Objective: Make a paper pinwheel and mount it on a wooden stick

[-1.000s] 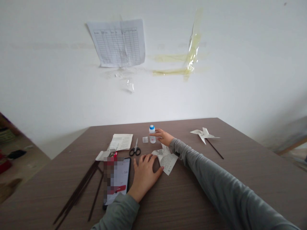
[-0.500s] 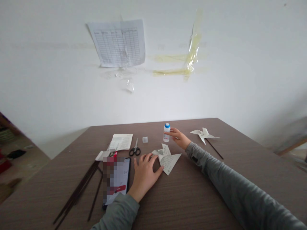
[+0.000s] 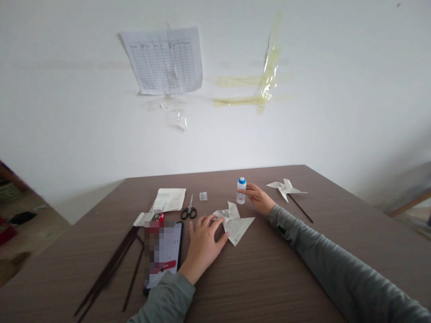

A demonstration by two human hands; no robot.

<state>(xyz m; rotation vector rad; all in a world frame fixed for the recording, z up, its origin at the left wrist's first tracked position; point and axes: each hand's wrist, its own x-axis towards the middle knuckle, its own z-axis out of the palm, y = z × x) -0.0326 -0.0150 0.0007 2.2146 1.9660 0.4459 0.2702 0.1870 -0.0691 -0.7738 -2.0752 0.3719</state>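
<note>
My right hand (image 3: 259,198) has its fingers round a small white glue bottle (image 3: 241,195) with a blue top, upright at or just above the table; I cannot tell which. Nearer to me lies a folded pinwheel (image 3: 236,228) of printed paper, without a stick. My left hand (image 3: 206,240) rests at its left side, fingers spread and thumb by the lower blade, covering part of the paper. A clear bottle cap (image 3: 203,196) lies behind the left hand, with black-handled scissors (image 3: 189,211) to the left.
A finished paper pinwheel (image 3: 285,188) on a brown stick (image 3: 301,208) lies at the right. Left are a phone (image 3: 170,251), several dark sticks (image 3: 109,264), a small red box (image 3: 157,217) and a paper stack (image 3: 170,199). A wall (image 3: 215,143) borders the table's back.
My right hand has shifted the glue bottle a little to the right and towards me. My left hand and the pinwheel have stayed in place.
</note>
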